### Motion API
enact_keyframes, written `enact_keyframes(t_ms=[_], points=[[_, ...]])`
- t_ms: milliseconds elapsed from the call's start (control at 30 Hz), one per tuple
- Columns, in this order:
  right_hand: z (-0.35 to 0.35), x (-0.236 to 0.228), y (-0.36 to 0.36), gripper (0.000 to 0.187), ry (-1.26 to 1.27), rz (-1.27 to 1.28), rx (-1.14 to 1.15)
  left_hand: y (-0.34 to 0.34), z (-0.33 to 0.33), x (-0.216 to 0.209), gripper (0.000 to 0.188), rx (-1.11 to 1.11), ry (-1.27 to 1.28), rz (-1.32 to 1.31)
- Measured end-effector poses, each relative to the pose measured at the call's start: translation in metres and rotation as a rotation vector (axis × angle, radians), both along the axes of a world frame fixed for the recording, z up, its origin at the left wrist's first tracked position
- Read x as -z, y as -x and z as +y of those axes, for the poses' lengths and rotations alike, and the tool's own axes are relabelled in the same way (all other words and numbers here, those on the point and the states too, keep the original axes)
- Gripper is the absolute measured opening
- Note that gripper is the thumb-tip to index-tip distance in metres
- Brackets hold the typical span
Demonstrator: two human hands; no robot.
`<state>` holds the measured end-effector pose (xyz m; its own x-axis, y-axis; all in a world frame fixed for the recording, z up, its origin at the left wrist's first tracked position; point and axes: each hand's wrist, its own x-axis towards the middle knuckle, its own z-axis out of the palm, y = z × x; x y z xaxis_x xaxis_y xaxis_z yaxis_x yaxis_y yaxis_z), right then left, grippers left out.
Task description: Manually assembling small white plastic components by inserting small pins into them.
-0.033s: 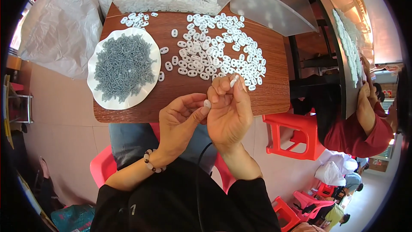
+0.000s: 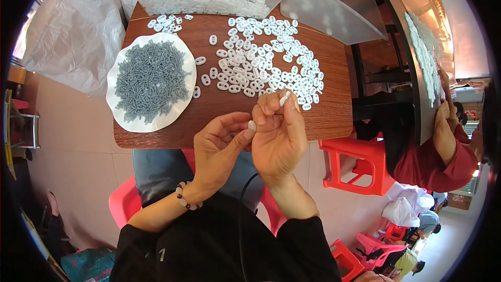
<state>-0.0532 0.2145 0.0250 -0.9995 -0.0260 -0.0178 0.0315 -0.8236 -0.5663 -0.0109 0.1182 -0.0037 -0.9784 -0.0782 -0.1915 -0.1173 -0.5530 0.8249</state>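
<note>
Mid-frame, our left grip (image 2: 216,143), angled rightward, pinches 1 white oval plastic piece (image 2: 252,125); our right grip (image 2: 277,143), palm toward us, pinches a 2nd piece (image 2: 284,98).

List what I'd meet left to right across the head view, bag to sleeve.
Pale plastic bag → scalloped white plate → left hand pinching a small white piece → right hand → red stool → co-worker's dark red sleeve.
</note>
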Motion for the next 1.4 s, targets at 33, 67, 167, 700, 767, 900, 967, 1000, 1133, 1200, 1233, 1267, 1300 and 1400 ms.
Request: enact_keyframes(t_ms=[33, 67, 167, 700, 767, 900, 967, 1000, 1133, 1200, 1233, 1267, 1300, 1400], points=[[-0.002, -0.001, 0.000, 0.015, -0.003, 0.003, -0.006, -0.001, 0.001, 0.002, 0.028, -0.006, -0.003, 0.003], [-0.003, -0.002, -0.001, 0.015, -0.007, 0.001, -0.001, -0.003, 0.002, 0.004, 0.027, -0.029, 0.000, 0.025], [-0.006, -0.002, -0.004, 0.014, -0.039, -0.001, 0.018, -0.009, 0.002, 0.007, 0.026, -0.047, 0.001, 0.068], [-0.016, -0.003, -0.012, 0.012, -0.483, 0.007, -0.048, -0.007, -0.030, 0.003, 0.019, 0.028, 0.023, -0.010], [-0.014, -0.010, -0.012, 0.011, -0.529, 0.023, -0.069, -0.006, -0.042, -0.004, 0.020, 0.025, 0.045, -0.032], [-0.012, -0.010, -0.013, 0.010, -0.661, 0.102, -0.125, -0.004, -0.067, -0.012, 0.022, 0.093, -0.099, -0.134], [-0.014, -0.015, -0.014, 0.010, -0.658, 0.071, -0.169, -0.004, -0.074, -0.019, 0.022, 0.093, -0.125, -0.158], [-0.015, -0.015, -0.015, 0.010, -0.656, 0.066, -0.200, -0.004, -0.076, -0.020, 0.022, 0.113, -0.173, -0.161], [-0.016, -0.015, -0.016, 0.009, -0.615, 0.053, -0.262, -0.005, -0.084, -0.014, 0.023, 0.189, -0.318, -0.203], [-0.017, -0.016, -0.016, 0.009, -0.614, 0.048, -0.263, -0.006, -0.085, -0.013, 0.023, 0.197, -0.334, -0.208], [-0.017, -0.016, -0.016, 0.009, -0.614, 0.048, -0.261, -0.006, -0.086, -0.014, 0.022, 0.208, -0.350, -0.209], [-0.017, -0.016, -0.015, 0.009, -0.614, 0.045, -0.262, -0.006, -0.086, -0.014, 0.022, 0.207, -0.350, -0.212], [-0.017, -0.016, -0.015, 0.009, -0.615, 0.039, -0.269, -0.006, -0.086, -0.016, 0.022, 0.214, -0.336, -0.214], [-0.015, -0.017, -0.016, 0.009, -0.628, 0.032, -0.283, -0.007, -0.087, -0.014, 0.021, 0.227, -0.308, -0.216]])
